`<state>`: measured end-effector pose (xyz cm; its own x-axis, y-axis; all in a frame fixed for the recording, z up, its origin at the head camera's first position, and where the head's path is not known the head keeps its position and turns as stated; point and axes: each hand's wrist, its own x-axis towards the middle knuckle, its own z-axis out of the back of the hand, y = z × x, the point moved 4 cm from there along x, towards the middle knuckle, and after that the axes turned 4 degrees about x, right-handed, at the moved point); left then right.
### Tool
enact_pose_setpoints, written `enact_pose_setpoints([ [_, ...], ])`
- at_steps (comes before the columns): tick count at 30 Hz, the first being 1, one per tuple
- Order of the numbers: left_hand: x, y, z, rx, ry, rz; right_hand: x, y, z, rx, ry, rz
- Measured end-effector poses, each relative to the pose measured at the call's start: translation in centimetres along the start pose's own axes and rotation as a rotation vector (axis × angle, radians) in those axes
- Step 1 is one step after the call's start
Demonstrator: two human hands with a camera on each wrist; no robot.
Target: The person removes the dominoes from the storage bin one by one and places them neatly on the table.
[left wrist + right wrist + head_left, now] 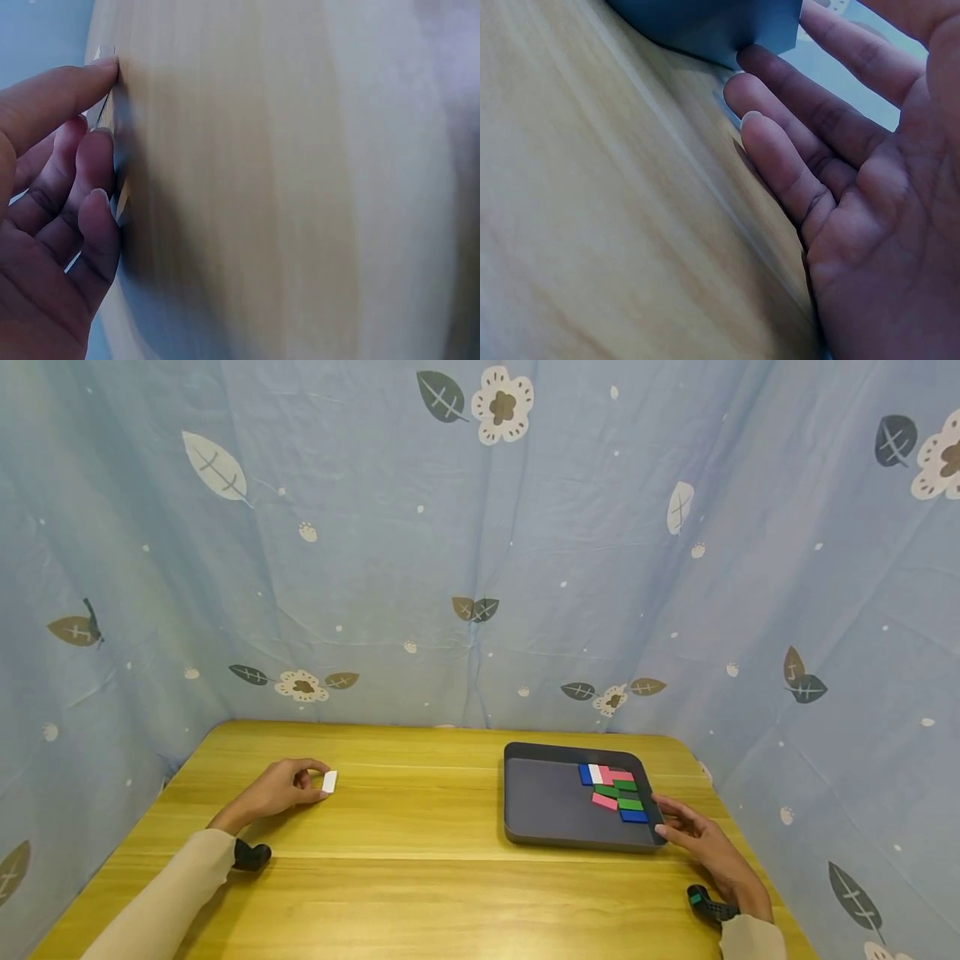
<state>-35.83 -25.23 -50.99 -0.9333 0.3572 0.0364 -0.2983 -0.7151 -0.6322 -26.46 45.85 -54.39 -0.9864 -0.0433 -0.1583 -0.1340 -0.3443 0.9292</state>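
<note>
At the left of the head view, my left hand [283,789] pinches a small white tile [330,782] by its ends, low over the table. In the left wrist view the curled fingers of that hand [56,172] mostly hide the tile. Toward the right lies a dark grey tray [551,802], its right wall touched by the fingertips of my right hand [701,839]. The right wrist view shows that hand's fingers [780,157] extended beside the tray's outer wall [712,26]. Blue, white, pink and green tiles [604,803] lie flat in the tray's right part.
The wooden table [420,827] stretches between the two hands. A pale blue curtain [360,543] with leaf and flower prints hangs behind the table and along both sides. Each wrist wears a black band [251,856].
</note>
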Motion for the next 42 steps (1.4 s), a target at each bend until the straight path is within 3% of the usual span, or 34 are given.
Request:
enact_pose_setpoints([
  [9, 0.0, 0.5, 0.1, -0.021, 0.041, 0.01, 0.1, -0.1, 0.0, 0.007, 0.01, 0.005],
  [19, 0.5, -0.2, 0.7, -0.031, 0.0, 0.006, 0.1, -0.1, 0.1, 0.009, 0.02, 0.015],
  [30, 3.0, -4.0, -0.4, -0.079, -0.018, -0.064, 0.1, 0.0, 0.0, 0.005, 0.012, 0.005],
  [36, 4.7, -6.9, -1.7, -0.098, -0.004, -0.109, 0.2, -0.1, -0.1, -0.003, 0.002, -0.009],
  [42, 6.4, -9.8, -3.7, -0.131, 0.033, -0.194, 0.1, -0.2, 0.0, -0.006, -0.003, -0.003],
])
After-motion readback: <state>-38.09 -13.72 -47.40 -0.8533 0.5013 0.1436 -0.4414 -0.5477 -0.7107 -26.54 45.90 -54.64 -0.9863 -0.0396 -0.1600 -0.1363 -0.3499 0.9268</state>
